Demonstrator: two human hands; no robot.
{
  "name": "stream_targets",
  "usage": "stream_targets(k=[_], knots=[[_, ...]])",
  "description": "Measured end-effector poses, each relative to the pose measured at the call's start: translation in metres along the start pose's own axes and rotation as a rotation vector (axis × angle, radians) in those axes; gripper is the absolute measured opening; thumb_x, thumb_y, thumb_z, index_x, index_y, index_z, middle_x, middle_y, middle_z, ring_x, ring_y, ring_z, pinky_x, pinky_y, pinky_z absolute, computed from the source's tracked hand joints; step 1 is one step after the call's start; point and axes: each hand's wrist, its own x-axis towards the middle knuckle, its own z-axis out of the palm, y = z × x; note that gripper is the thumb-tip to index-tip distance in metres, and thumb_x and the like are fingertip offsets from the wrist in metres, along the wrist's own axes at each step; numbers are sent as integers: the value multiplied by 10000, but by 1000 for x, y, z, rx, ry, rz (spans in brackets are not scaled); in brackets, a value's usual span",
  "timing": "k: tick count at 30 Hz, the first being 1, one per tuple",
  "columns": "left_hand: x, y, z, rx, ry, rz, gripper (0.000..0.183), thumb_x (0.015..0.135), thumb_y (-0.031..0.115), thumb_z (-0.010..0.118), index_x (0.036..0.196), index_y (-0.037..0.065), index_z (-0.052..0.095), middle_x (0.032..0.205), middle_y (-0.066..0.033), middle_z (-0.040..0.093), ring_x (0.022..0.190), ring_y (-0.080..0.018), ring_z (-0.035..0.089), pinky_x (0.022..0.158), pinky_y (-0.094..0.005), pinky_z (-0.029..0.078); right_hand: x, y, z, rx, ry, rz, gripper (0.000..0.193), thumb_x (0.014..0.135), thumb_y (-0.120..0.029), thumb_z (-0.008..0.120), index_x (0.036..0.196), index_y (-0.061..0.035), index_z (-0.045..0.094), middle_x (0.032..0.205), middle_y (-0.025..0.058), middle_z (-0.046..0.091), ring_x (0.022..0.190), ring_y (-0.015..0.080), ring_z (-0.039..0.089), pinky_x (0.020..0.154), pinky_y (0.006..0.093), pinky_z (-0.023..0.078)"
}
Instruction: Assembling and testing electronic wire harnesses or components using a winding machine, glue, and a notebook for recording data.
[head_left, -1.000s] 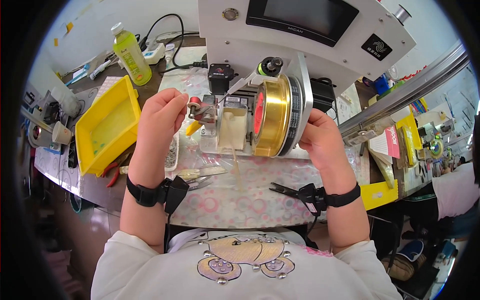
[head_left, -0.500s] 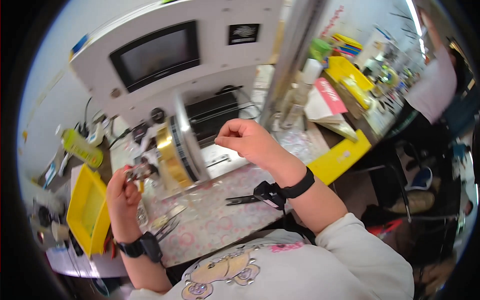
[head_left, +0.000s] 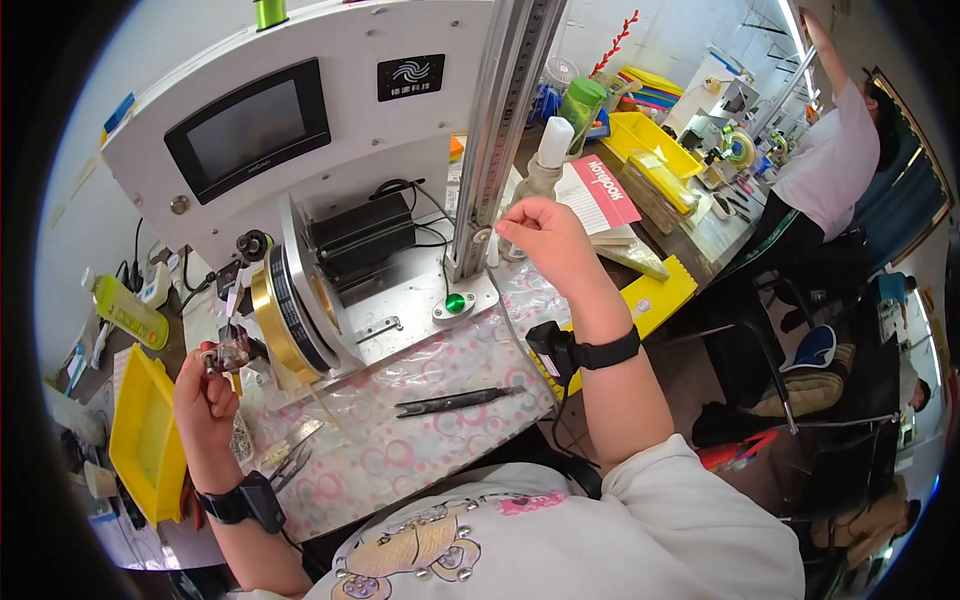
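Observation:
My left hand (head_left: 207, 400) is closed, its fingertips on a small metal fitting (head_left: 228, 352) beside the machine's gold-rimmed wheel (head_left: 278, 325). Raised near the upright metal rail (head_left: 490, 150), my right hand (head_left: 552, 240) has thumb and forefinger pinched together. Whatever it holds, if anything, is too fine to make out. Behind the wheel sits a black motor (head_left: 362, 240), and a lit green button (head_left: 456, 303) is on the machine's base. A slim black hand tool (head_left: 455, 402) lies on the patterned table cover (head_left: 400, 450) between my arms.
A yellow tray (head_left: 125, 420) and a yellow-green bottle (head_left: 130, 312) stand at the left. The machine's white panel carries a dark screen (head_left: 247, 130). Right of the rail are a white-capped bottle (head_left: 550, 160), a pink-and-white notebook (head_left: 605, 190) and a yellow bin (head_left: 665, 320). Another person (head_left: 825, 160) is at far right.
My right hand has moved right and up, from before the motor to beside the rail. My left hand stays at the metal fitting. The view has shifted and become sharper.

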Motion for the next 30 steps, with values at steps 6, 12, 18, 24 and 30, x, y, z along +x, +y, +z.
stream_targets(k=[6, 12, 18, 24, 30], knots=[[1, 0, 2, -13, 25, -8, 157, 923, 239, 452, 966, 112, 534, 489, 43, 359, 347, -48, 275, 325, -197, 194, 5, 14, 6, 216, 8, 52, 82, 800, -99, 654, 771, -40, 605, 638, -63, 486, 552, 11, 378, 483, 189, 283], [-2, 3, 5, 4, 48, -14, 143, 920, 231, 449, 946, 118, 533, 480, 40, 358, 343, -52, 272, 323, -198, 194, 4, 6, 8, 356, 13, 91, 74, 805, -101, 649, 775, -63, 593, 597, -80, 450, 447, -6, 289, 390, 187, 184], [2, 4, -3, -4, -2, -32, 126, 923, 227, 458, 961, 129, 527, 479, 46, 353, 336, -50, 279, 316, -198, 195, 3, 22, 16, 630, -110, 410, 100, 808, -83, 642, 753, -78, 558, 559, -84, 399, 414, 10, 285, 384, 182, 190], [-4, 9, 18, 6, 15, -99, 116, 907, 223, 459, 854, 132, 508, 472, 40, 361, 337, -53, 289, 319, -198, 204, -14, 32, 5, 739, -111, 344, 73, 837, -91, 604, 803, -84, 540, 579, -55, 395, 450, 28, 337, 386, 180, 237], [-2, 9, 10, -1, 8, -116, 173, 898, 227, 472, 753, 134, 455, 473, 37, 370, 334, -61, 296, 319, -204, 214, -93, 38, -87, 632, 16, 493, 92, 851, -95, 582, 796, -82, 509, 580, -43, 386, 454, 40, 359, 391, 183, 259]])
